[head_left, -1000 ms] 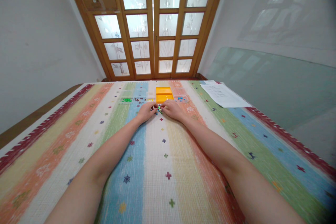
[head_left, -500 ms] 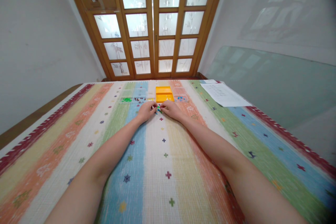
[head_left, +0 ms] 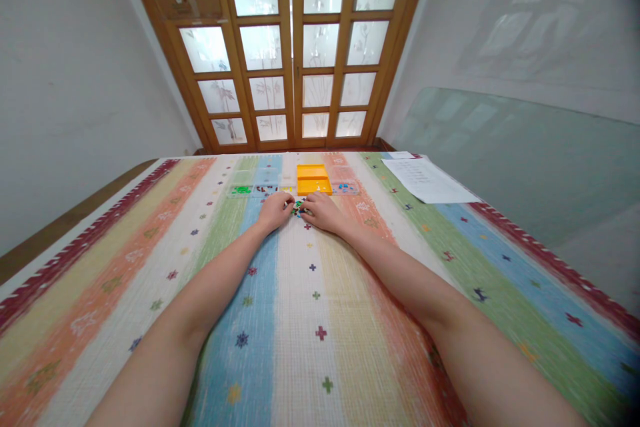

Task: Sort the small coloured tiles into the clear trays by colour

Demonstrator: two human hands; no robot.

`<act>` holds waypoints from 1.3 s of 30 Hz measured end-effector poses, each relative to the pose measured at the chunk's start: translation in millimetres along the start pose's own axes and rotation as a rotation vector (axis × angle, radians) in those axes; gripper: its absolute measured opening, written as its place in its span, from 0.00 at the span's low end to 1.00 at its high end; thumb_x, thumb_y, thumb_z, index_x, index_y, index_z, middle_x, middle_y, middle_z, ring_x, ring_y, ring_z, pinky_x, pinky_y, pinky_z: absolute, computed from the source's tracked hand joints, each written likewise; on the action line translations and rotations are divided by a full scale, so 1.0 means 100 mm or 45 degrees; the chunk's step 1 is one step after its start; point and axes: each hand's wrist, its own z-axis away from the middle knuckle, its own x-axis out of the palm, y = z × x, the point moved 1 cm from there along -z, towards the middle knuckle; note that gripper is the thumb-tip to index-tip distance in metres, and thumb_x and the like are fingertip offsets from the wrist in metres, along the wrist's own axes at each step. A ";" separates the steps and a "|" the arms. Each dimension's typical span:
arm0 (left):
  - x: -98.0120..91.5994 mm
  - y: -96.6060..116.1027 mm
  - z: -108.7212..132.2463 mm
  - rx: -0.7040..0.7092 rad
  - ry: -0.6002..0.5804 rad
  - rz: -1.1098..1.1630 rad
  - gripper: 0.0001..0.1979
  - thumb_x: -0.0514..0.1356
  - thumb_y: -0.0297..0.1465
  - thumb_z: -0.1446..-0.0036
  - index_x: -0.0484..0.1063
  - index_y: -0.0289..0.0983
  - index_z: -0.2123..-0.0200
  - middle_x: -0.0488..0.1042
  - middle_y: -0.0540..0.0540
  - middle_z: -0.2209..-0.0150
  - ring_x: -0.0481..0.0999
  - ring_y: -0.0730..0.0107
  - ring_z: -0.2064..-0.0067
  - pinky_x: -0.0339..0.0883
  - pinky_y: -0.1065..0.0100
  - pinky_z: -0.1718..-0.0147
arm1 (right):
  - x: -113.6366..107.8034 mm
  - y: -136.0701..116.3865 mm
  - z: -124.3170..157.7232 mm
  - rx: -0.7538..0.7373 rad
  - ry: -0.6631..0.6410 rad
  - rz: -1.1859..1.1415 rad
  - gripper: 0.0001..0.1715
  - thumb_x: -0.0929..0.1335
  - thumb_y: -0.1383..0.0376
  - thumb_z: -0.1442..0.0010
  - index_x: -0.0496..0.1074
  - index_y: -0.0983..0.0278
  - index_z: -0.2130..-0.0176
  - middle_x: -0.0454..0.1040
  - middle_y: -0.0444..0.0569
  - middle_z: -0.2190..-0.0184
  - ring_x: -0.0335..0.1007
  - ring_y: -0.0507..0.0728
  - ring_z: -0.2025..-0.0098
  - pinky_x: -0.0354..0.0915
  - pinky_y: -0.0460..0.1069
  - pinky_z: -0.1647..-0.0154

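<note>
Both my arms stretch far out over a striped, many-coloured cloth (head_left: 300, 320). My left hand (head_left: 275, 209) and my right hand (head_left: 323, 209) meet over a small heap of tiny coloured pieces (head_left: 299, 207), green and blue among them. The fingers of both hands curl down onto the heap and look pinched, but what each holds is too small to make out. Just beyond the hands lies an orange tray (head_left: 313, 179), and a row of clear boxes (head_left: 250, 191) with green and dark pieces runs to its left.
Another clear box (head_left: 345, 188) sits right of the orange tray. A white printed sheet (head_left: 425, 180) lies at the far right of the cloth. A wooden door with frosted panes (head_left: 290, 47) stands behind the table, and a glass panel (head_left: 525, 160) leans at the right.
Both hands have crept slightly forward, toward the orange tray, staying together over the small coloured pieces. The arms otherwise hold the same pose.
</note>
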 end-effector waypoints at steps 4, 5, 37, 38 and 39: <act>0.00 0.00 0.00 -0.001 -0.008 -0.006 0.07 0.58 0.29 0.35 0.77 0.38 0.62 0.79 0.43 0.60 0.75 0.61 0.57 0.67 0.61 0.54 | -0.01 -0.05 -0.01 0.017 -0.017 0.029 0.11 0.70 0.60 0.32 0.81 0.61 0.55 0.77 0.54 0.58 0.68 0.61 0.52 0.59 0.54 0.50; 0.00 0.00 0.00 -0.001 -0.009 -0.007 0.07 0.58 0.29 0.35 0.77 0.38 0.62 0.79 0.43 0.60 0.75 0.61 0.57 0.67 0.61 0.54 | -0.02 -0.06 -0.01 0.024 -0.027 0.035 0.10 0.70 0.61 0.32 0.81 0.61 0.55 0.77 0.54 0.57 0.68 0.61 0.52 0.59 0.54 0.50; -0.04 -0.05 0.00 0.011 -0.068 0.005 0.10 0.57 0.31 0.34 0.79 0.38 0.61 0.79 0.42 0.58 0.76 0.59 0.54 0.67 0.59 0.49 | -0.18 0.86 0.21 0.890 0.509 -0.001 0.15 0.64 0.64 0.32 0.81 0.63 0.59 0.81 0.55 0.59 0.71 0.63 0.56 0.59 0.55 0.51; -0.04 -0.05 0.00 0.007 -0.069 0.005 0.10 0.57 0.31 0.34 0.79 0.38 0.61 0.79 0.42 0.58 0.76 0.59 0.54 0.67 0.59 0.49 | -0.19 0.89 0.23 0.941 0.511 0.012 0.16 0.64 0.63 0.32 0.81 0.63 0.57 0.81 0.56 0.58 0.71 0.63 0.55 0.58 0.55 0.52; -0.05 -0.05 0.00 0.001 -0.071 0.004 0.10 0.57 0.31 0.35 0.80 0.39 0.61 0.79 0.42 0.58 0.76 0.59 0.53 0.67 0.59 0.49 | -0.20 0.92 0.25 0.985 0.510 0.021 0.17 0.64 0.63 0.31 0.81 0.63 0.56 0.81 0.56 0.57 0.71 0.64 0.55 0.58 0.55 0.52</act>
